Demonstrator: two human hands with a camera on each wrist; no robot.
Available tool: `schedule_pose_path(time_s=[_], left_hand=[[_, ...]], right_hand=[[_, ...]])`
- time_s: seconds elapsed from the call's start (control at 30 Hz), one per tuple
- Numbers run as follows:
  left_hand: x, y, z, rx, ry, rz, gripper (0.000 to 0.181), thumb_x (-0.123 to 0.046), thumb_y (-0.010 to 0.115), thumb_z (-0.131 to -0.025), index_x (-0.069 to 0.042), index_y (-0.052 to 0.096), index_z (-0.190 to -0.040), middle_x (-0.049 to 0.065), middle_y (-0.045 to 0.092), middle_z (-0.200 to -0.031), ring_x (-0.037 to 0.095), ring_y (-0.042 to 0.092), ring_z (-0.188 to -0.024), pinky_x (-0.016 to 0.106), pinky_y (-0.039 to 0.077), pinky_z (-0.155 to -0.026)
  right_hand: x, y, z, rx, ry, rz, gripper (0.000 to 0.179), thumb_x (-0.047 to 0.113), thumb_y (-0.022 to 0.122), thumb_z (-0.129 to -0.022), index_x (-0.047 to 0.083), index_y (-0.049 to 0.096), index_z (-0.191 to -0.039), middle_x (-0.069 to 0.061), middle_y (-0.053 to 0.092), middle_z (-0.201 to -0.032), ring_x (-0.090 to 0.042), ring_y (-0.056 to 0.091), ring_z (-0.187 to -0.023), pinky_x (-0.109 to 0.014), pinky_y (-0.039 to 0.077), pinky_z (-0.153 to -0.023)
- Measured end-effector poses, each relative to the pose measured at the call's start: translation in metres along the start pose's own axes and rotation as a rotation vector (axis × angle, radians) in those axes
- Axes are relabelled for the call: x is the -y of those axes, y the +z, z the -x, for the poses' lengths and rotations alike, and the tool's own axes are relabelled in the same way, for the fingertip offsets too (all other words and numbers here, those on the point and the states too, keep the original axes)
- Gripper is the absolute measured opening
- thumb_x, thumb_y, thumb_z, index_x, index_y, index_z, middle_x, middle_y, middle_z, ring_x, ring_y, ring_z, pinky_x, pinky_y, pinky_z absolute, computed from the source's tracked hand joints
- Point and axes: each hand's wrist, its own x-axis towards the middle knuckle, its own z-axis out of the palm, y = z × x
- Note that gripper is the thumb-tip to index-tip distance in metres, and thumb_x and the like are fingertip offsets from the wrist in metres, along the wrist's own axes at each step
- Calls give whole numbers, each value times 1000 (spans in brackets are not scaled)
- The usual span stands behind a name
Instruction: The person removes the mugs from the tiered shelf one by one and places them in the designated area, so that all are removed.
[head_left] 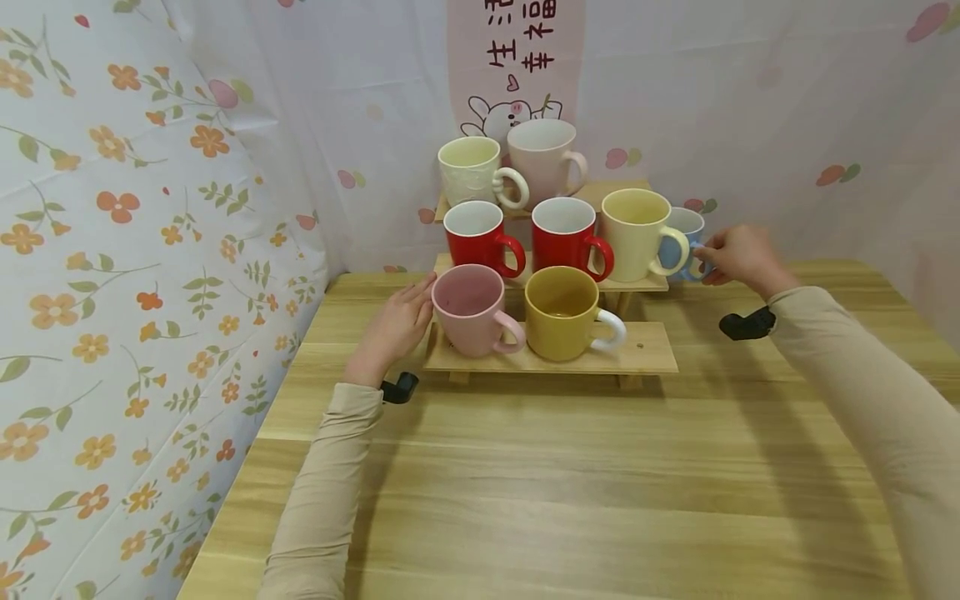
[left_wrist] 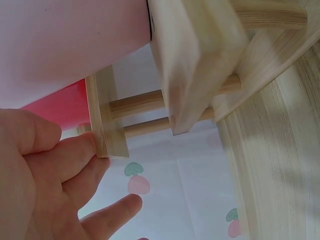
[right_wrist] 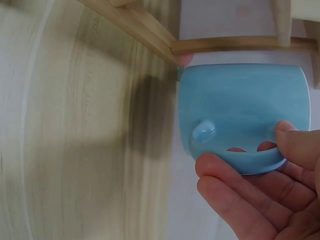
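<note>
My right hand [head_left: 744,260] pinches the handle of a light blue mug [right_wrist: 245,100], thumb on one side and fingers on the other. The mug is at the right end of the tiered wooden rack [head_left: 645,350], partly behind a pale yellow mug [head_left: 633,237] in the head view. At the rack's left side, my left hand [head_left: 396,325] touches the end of the middle board [left_wrist: 105,120] with its fingertips, its fingers loosely extended. Right beside that hand, a pink mug [head_left: 468,312] stands on the lowest board, with a mustard mug [head_left: 561,317] to its right.
Two red mugs [head_left: 472,242] share the middle board with the pale yellow one. On the top board stand a cream mug [head_left: 468,171] and a light pink mug [head_left: 540,162]. The wooden table [head_left: 570,483] extends in front; a patterned cloth [head_left: 375,100] hangs behind.
</note>
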Motion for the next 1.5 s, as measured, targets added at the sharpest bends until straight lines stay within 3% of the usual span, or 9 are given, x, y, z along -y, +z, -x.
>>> schedule_pose_path(time_s=[0.3, 0.83, 1.13, 1.33, 1.5], left_hand=[[2, 2, -2, 8, -6, -11, 45, -26, 32, -104, -11, 40, -146, 5, 34, -154, 36, 35, -138, 46, 27, -116], [1, 3, -2, 11, -7, 1, 45, -25, 32, -104, -11, 40, -146, 5, 35, -154, 37, 35, -138, 47, 28, -115], [2, 4, -3, 12, -4, 7, 45, -24, 32, -104, -10, 40, -146, 5, 34, -154, 36, 35, -139, 45, 27, -116], [1, 1, -2, 7, -3, 15, 45, -22, 34, -104, -8, 40, -146, 6, 33, -154, 38, 34, -139, 47, 27, -116], [2, 0, -1, 1, -4, 18, 45, -22, 33, -104, -9, 39, -146, 7, 34, -154, 38, 34, -138, 47, 28, -115]], right_hand=[[-4, 15, -6, 35, -9, 48, 36, 15, 51, -97, -21, 59, -99, -12, 69, -68, -14, 68, -53, -29, 57, -53], [-12, 35, -9, 39, -21, 2, 30, 5, 50, -95, -23, 58, -97, -22, 68, -71, -18, 68, -53, -30, 57, -53], [-18, 43, -8, -4, -24, -6, 34, 12, 52, -96, -21, 61, -96, -17, 68, -68, -18, 68, -53, -33, 58, -54], [-21, 47, -7, -37, -25, -75, 32, 12, 55, -95, -19, 61, -96, -10, 68, -68, -14, 68, -56, -30, 58, -56], [-22, 47, -8, -19, -3, -101, 32, 12, 56, -95, -19, 60, -97, -5, 68, -69, -12, 68, -56, -30, 59, -57]])
